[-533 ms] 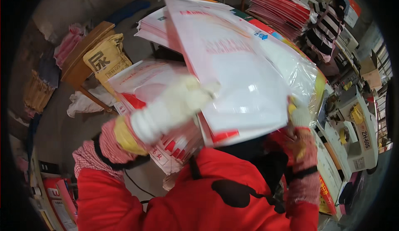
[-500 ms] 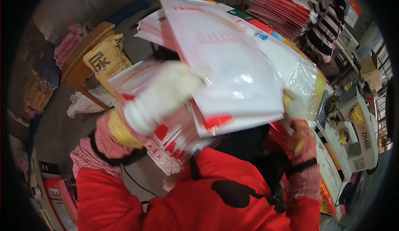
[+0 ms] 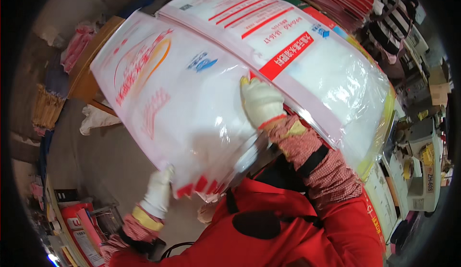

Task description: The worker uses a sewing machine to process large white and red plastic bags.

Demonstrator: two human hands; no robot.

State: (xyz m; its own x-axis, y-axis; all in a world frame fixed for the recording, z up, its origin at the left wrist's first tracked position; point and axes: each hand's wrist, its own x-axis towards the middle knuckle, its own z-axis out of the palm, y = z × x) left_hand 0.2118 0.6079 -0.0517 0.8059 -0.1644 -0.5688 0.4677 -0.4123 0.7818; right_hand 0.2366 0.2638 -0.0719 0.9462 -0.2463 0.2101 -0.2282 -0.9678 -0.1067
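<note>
Held item: printed bag [image 3: 192,94], glossy, white and pink, slanting between the two hands, its face towards the wearer. Red patches show at its near edge, just right of the left hand; cannot tell whether they belong to it or to something beneath.

Left hand [image 3: 161,190]: white glove, closed on the bag's near left edge, thumb on top, fingers mostly hidden below. Gripping at the margin probably controls a limp sheet without creasing the print.

Right hand [image 3: 261,103]: white glove with yellow at the fingertips, back upward, fingers together and slightly bent at the bag's far right edge. Contact looks firm, but cannot tell whether it pinches the edge or only presses. Hands set well apart, presumably to keep the span taut; bright reflections suggest slick film that would slide easily.

Just beyond the right hand: bag stack [image 3: 259,29], printed faces upward, red bars showing. Lying flat and within reach, it probably stays tidy that way. Farther out on that side, a pile of red-edged sheets [image 3: 333,0] and a person in a striped top [image 3: 391,24]. Well to the right of the right hand, a pale machine [image 3: 425,175].

Beyond the left hand: wooden counter [image 3: 91,77], partly covered by the bag, and a crumpled white cloth [image 3: 98,119] near it.
</note>
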